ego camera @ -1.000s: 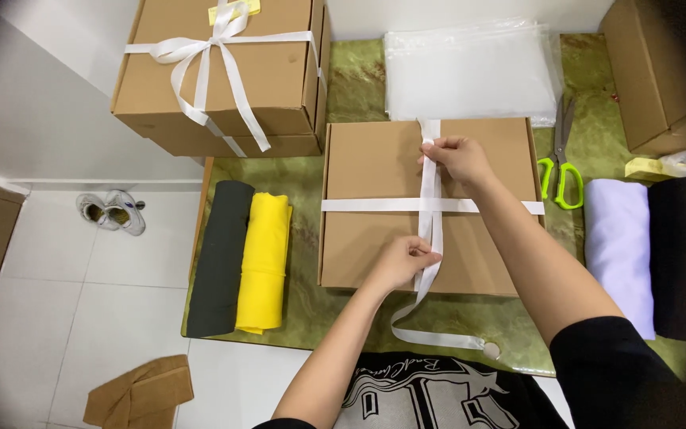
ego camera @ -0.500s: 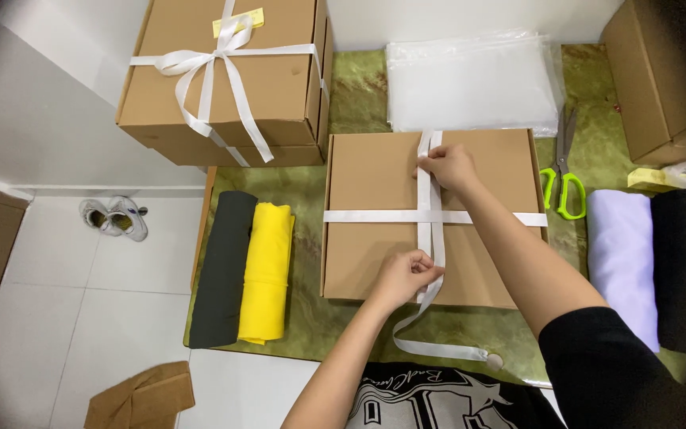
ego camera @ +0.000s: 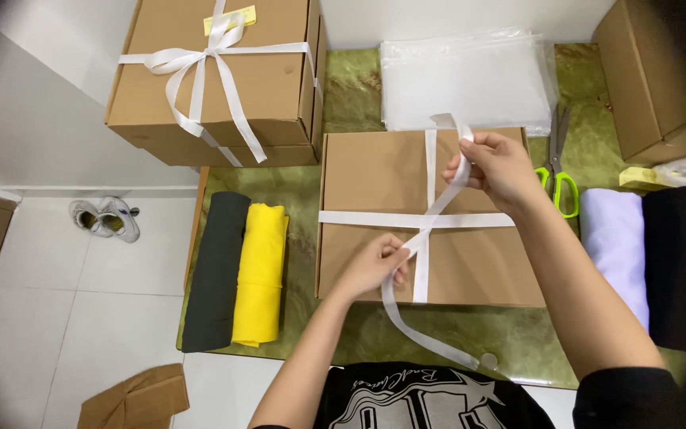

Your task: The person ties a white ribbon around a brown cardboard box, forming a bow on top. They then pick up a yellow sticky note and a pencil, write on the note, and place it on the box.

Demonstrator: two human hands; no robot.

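Both hands (ego camera: 379, 266) (ego camera: 495, 168) pinch flat white ribbon (ego camera: 426, 230) (satiny) over cardboard box (ego camera: 367, 179).

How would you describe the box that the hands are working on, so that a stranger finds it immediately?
On the green mat, between rolled cloths on either side, lies a flat brown cardboard box below a clear plastic bag. The left hand and right hand hold its white ribbon. Unlike the taller box at upper left, its ribbon has no bow.
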